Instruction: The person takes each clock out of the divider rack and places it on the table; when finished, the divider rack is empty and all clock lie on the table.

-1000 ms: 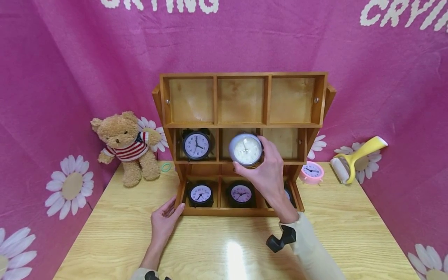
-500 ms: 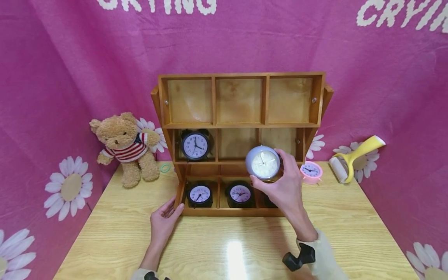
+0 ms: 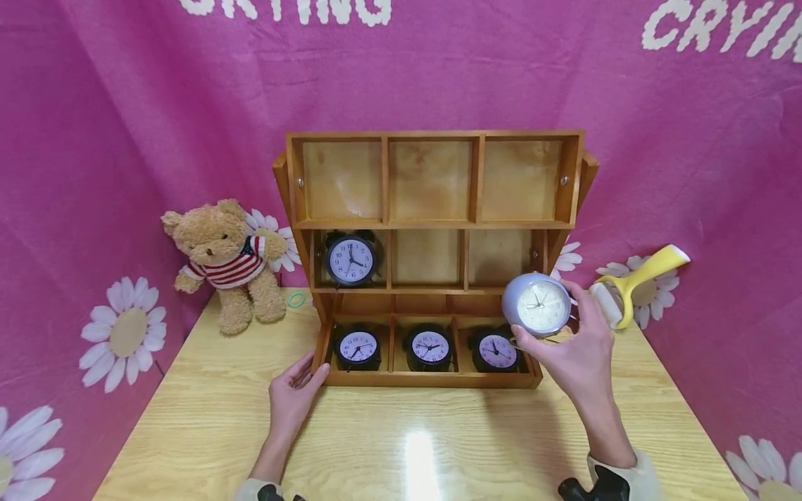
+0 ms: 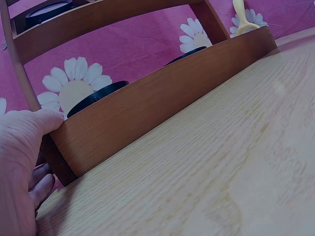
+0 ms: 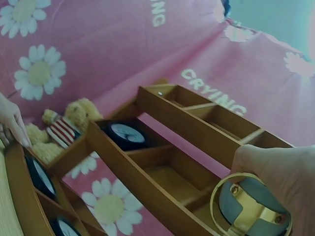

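My right hand [image 3: 585,348] holds a blue-grey round alarm clock [image 3: 540,305] by its sides, in the air before the right end of a three-tier wooden shelf [image 3: 432,225]. The right wrist view shows the grey back of this clock [image 5: 252,196] with a gold-coloured stand. At the shelf's lower left corner my left hand [image 3: 293,396] grips the bottom tier; in the left wrist view the thumb lies over its edge. Black alarm clocks stand in the bottom left [image 3: 358,346], bottom middle [image 3: 430,347] and bottom right [image 3: 495,350] compartments. Another black clock [image 3: 351,261] sits middle-row left.
A teddy bear [image 3: 228,261] in a striped sweater sits left of the shelf, near a green ring [image 3: 296,299]. To the right, a yellow-handled lint roller [image 3: 639,282] leans by the pink cloth wall. The wooden table [image 3: 388,445] extends in front.
My right hand has carried the blue-grey clock from before the middle compartment to the right and slightly down. It now hides the pink clock and uncovers the bottom right black clock. My left hand stays put.
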### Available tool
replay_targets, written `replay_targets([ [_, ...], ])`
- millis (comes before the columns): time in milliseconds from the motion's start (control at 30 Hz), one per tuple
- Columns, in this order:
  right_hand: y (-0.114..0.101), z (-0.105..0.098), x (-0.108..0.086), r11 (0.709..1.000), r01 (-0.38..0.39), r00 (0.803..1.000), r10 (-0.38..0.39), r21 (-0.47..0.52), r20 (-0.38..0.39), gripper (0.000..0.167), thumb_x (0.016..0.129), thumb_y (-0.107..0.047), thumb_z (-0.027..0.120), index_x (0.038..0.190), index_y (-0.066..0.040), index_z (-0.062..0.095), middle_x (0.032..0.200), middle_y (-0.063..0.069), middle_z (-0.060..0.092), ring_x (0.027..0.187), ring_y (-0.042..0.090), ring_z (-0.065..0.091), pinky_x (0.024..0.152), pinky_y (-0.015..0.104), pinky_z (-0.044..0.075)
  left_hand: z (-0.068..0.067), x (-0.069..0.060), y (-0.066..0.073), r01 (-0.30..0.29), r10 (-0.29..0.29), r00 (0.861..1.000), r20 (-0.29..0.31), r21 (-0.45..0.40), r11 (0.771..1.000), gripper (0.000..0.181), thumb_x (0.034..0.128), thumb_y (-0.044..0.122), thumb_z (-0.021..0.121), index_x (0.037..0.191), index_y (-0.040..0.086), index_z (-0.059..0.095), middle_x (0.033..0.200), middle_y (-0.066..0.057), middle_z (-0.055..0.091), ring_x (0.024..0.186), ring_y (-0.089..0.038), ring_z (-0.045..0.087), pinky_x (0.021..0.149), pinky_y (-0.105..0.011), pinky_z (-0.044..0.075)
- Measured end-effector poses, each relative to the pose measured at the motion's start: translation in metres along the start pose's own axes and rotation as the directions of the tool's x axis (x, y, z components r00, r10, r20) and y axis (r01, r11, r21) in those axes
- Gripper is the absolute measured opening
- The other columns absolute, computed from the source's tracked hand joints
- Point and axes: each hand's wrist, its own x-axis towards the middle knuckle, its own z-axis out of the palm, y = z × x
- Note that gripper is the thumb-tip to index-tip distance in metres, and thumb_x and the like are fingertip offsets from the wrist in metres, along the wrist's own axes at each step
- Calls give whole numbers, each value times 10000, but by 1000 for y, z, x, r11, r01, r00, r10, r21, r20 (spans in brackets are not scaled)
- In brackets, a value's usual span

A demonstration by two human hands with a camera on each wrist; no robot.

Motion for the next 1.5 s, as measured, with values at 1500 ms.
replay_targets([
  [1500,186,-44,-10,893,-344,879,415,-290,234,897,758,-270,925,1429,120,475,1312,358,582,1108,450,572,809,379,429,-1,0,-1,-9,9,1000,8,0,1000,482,894,106,842,1322,-52,685,1315,-245,678,1102,-79,683,885,-125,549],
])
